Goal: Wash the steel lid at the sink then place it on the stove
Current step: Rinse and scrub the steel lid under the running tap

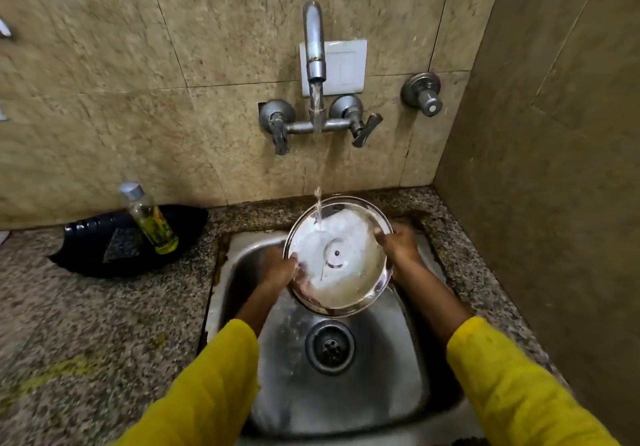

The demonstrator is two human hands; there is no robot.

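Observation:
A round steel lid (349, 283) is held over the steel sink (408, 376), its inner side facing me and tilted toward the wall. Water runs from the wall tap (314, 47) onto the lid's upper part and spreads white across it. My left hand (280, 267) grips the lid's left rim. My right hand (398, 243) grips the right rim. Both arms wear yellow sleeves. The stove is out of view.
A black tray (90, 262) on the granite counter (86, 335) left of the sink holds a clear bottle of yellow-green liquid (152, 222) and a scrub pad (121, 245). Two tap handles (363, 127) stick out from the tiled wall. A side wall stands close on the right.

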